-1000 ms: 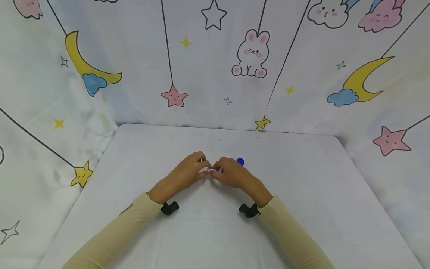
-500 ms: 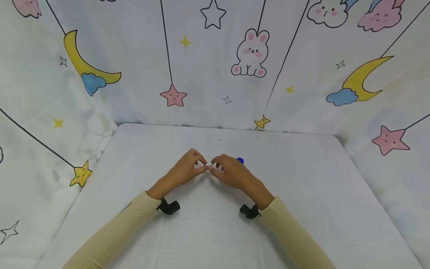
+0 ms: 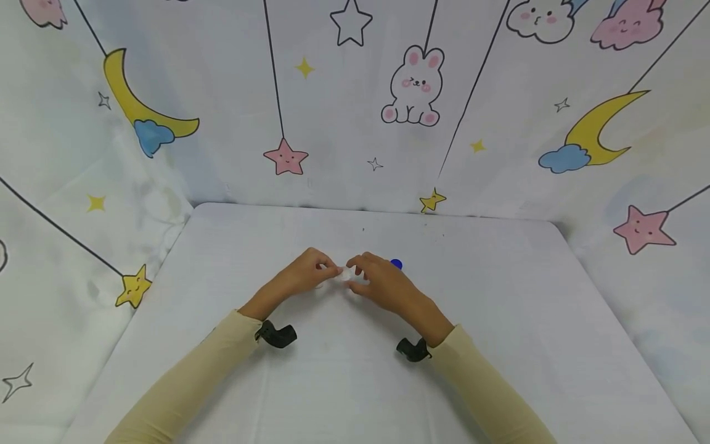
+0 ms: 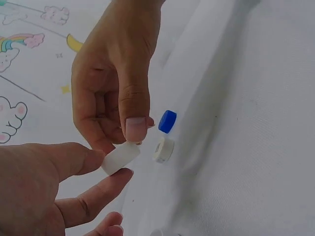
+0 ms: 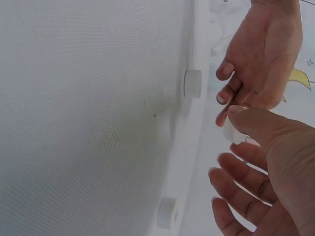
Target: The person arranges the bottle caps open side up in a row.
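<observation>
In the head view my left hand (image 3: 302, 271) and right hand (image 3: 383, 283) meet over the white table around a small white round cap (image 3: 346, 274). The left wrist view shows my left hand (image 4: 44, 187) pinching the white cap (image 4: 120, 158) between thumb and index finger. There, the right hand (image 4: 120, 73) has its thumb tip at the cap's far end. From the right wrist, my right hand (image 5: 280, 152) has its thumb over the cap (image 5: 231, 132), with the index finger close below it. The left hand (image 5: 266, 54) lies behind, partly hidden.
A blue cap (image 4: 168, 121) and a white cap (image 4: 163, 150) stand on the table near the hands. Two white caps (image 5: 193, 83) show in the right wrist view. The white table (image 3: 499, 308) meets a printed backdrop (image 3: 344, 123) at its far edge.
My left hand has shifted slightly left, its thumb and index finger now closer together. The right hand's thumb and index finger have spread wider around the white cap.
</observation>
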{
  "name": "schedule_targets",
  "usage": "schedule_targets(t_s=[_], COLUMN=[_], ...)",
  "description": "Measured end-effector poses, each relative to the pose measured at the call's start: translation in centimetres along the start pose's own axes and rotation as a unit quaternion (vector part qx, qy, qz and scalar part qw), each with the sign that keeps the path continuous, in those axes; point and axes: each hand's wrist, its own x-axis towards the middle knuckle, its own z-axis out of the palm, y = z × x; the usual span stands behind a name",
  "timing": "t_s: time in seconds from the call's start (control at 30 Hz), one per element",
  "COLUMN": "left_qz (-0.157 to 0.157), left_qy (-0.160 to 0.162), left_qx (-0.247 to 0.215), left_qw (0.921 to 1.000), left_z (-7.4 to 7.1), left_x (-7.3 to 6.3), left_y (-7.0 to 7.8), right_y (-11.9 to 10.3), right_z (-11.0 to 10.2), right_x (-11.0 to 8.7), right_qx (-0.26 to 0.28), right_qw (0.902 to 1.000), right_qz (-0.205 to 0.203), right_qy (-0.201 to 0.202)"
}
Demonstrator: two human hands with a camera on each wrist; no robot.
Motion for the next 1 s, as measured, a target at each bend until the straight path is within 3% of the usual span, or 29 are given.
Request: schedule_targets(t_s=[0.17,0.3,0.7,0.83,1.0], left_qz=[-0.003,-0.006,0.021,0.041,0.085], left_qy=[-0.016,-0.007,0.028,0.041,0.065], left_qx=[-0.019,-0.013,0.069,0.127,0.210], left_qw=[0.9997,0.9999,0.9970,0.9902,0.9718], left_z=[-0.1,0.1,1.4,1.7,2.2], left_x=[0.1,-0.1,-0.6,-0.7,-0.8], left_y=[-0.1,-0.1,-0.1,-0.2,-0.5], right_y=[0.1,0.0,0.5,0.6,0.7], right_z=[0.0,-0.3,-0.4,-0.2,0.4], right_x=[0.1,0.2,0.7,0.7,0.8], right_qx=[0.008,0.011,-0.003,0.007,0.000], right_qw=[0.9999,0.9999,0.9994,0.9989,0.9986], right_qz=[0.002,0.003,0.015,0.023,0.025], right_qy=[-0.006,-0.010,-0.031,-0.040,-0.047])
